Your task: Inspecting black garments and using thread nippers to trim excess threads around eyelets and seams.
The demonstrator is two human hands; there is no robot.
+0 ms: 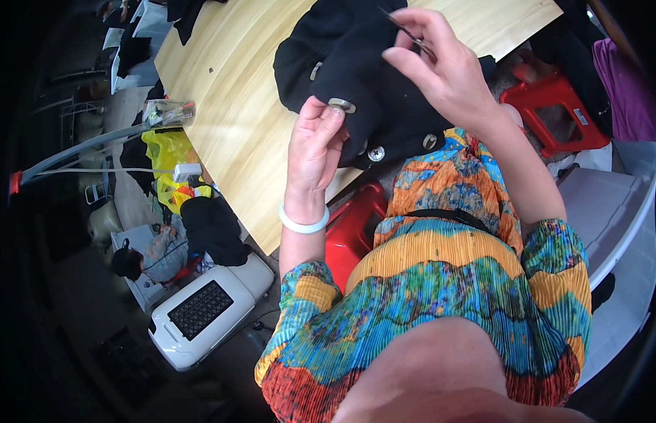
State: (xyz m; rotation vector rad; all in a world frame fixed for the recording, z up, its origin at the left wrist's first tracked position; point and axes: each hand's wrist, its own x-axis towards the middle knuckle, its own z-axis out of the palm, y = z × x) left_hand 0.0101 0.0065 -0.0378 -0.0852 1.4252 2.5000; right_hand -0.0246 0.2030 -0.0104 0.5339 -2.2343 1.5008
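Note:
A black garment (pixel 374 74) with several round buttons lies bunched at the table's near side and hangs over its edge. My left hand (pixel 314 141), a pale bangle on its wrist, is closed, pinching a greyish button (pixel 342 105) on the cloth between thumb and fingers. Above the garment, to the right, my right hand (pixel 451 74) grips a thin dark pointed tool (pixel 405 32); its tip points up and left, and its exact kind is unclear. Another button (pixel 376 154) shows on the lower edge of the cloth, apart from both hands.
The wooden table (pixel 229 99) spans the top. A red stool (pixel 585 127) stands at right, beside a pale grey bin (pixel 634 233); more red plastic (pixel 356 218) shows beneath the table's edge. At left are a yellow bag (pixel 169 158), a white plug block (pixel 187 172), a seated person (pixel 158 254) and a white case (pixel 236 303).

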